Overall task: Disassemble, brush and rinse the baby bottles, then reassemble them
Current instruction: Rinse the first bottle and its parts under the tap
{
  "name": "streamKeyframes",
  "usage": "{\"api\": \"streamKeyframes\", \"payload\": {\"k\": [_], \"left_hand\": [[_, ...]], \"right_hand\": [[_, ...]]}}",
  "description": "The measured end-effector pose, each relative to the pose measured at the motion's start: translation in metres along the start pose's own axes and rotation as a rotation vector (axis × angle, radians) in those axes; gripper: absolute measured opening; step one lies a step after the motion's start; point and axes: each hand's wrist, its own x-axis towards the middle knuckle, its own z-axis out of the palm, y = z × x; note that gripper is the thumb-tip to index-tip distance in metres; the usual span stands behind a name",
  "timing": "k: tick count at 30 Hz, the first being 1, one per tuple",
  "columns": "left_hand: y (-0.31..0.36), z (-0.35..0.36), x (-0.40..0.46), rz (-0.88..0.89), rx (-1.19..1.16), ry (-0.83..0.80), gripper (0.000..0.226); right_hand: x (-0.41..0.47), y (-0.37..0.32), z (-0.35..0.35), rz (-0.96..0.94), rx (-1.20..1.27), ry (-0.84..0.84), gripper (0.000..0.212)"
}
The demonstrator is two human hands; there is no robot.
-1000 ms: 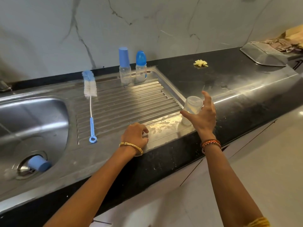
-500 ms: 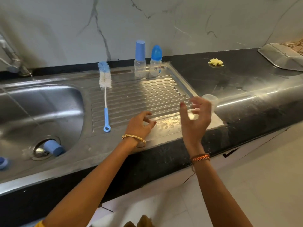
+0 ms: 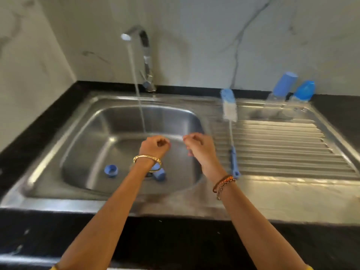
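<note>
**Both hands over the sink basin, tap running**

Against the frame half a second ago, we see the view has swung left: the sink basin point(image 3: 124, 121) now fills the middle of the frame, and the drainer point(image 3: 282, 145) that was central sits at the right. The clear cup that stood by our right hand on the counter edge is out of view. Both hands have left the front of the drainer and are now above the basin.

Our left hand point(image 3: 153, 146) hangs at the centre of the frame with its fingers curled in; we see nothing in it. Our right hand point(image 3: 198, 147), just beside it to the right, also has its fingers curled, and the blur keeps us from telling whether it holds anything. The two hands are near each other but apart.

We count one tap point(image 3: 145, 55) at upper centre, with one stream of water point(image 3: 137, 84) falling just behind the left hand. One bottle brush point(image 3: 229, 117) lies on the drainer's left edge. Two baby bottles point(image 3: 290, 88) with blue tops stand at upper right. Two blue pieces lie in the basin: a ring point(image 3: 111, 170) and a cap point(image 3: 159, 173), the cap partly hidden by our left wrist.
</note>
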Motion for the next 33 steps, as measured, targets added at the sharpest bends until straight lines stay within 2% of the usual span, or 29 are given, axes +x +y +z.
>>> {"api": "streamKeyframes", "payload": {"k": [3,9,12,14,15,16,19,22,24,26,31,33], "left_hand": [[-0.042,-0.030,0.030,-0.111,0.104,-0.070,0.024],[-0.102,-0.048,0.073,-0.281,0.131,-0.207,0.040],[-0.127,-0.042,0.089,-0.354,0.197,-0.284,0.044],[-0.136,-0.041,0.094,-0.367,0.224,-0.307,0.028],[-0.141,-0.041,0.098,-0.367,0.246,-0.308,0.020],[-0.146,-0.041,0.102,-0.365,0.269,-0.292,0.021],[-0.161,-0.047,0.111,-0.360,0.384,-0.223,0.040],[-0.177,-0.059,0.118,-0.426,0.559,-0.335,0.048],[-0.184,-0.064,0.117,-0.485,0.578,-0.436,0.060],[-0.188,-0.066,0.114,-0.468,0.615,-0.487,0.066],[-0.188,-0.061,0.111,-0.408,0.573,-0.427,0.045],[-0.185,-0.063,0.111,-0.421,0.528,-0.392,0.042]], "right_hand": [[0.029,0.017,0.051,0.099,-0.259,-0.181,0.020],[0.074,0.063,0.108,0.265,-0.699,-0.318,0.006],[0.087,0.085,0.128,0.304,-0.855,-0.399,0.022],[0.092,0.093,0.140,0.255,-0.920,-0.421,0.032],[0.095,0.096,0.149,0.206,-0.940,-0.422,0.032],[0.098,0.098,0.158,0.153,-0.946,-0.416,0.030],[0.101,0.104,0.186,0.024,-0.913,-0.499,0.033],[0.099,0.110,0.211,-0.026,-0.882,-0.677,0.046],[0.094,0.115,0.222,-0.033,-0.876,-0.739,0.054],[0.089,0.119,0.232,-0.041,-0.916,-0.786,0.058],[0.084,0.121,0.245,-0.107,-0.992,-0.790,0.036],[0.085,0.118,0.246,-0.113,-0.980,-0.780,0.035]]}}
